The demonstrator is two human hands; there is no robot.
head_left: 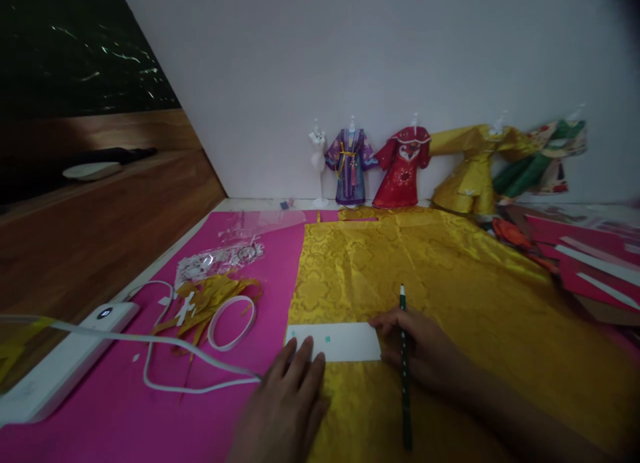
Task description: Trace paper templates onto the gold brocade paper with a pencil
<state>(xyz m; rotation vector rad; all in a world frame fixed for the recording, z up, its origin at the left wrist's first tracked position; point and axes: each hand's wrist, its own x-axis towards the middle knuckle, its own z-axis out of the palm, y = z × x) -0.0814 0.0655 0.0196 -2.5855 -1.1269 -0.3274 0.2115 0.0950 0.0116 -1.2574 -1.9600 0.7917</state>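
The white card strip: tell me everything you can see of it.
The white card strip is a plain rectangle, probably paper or card, with two small green marks toward its left end. It lies flat, lengthwise across, on the gold patterned fabric. The left hand's fingertips rest on its left part; the right hand touches its right end.

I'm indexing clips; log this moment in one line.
left hand: on white strip | right hand: holds pencil, at strip's end | white strip: flat on gold fabric

Person | left hand (285, 403): bare, fingers slender, nails blurred | right hand (425, 346): bare | right forearm (525, 416): bare, slim, tapering toward wrist
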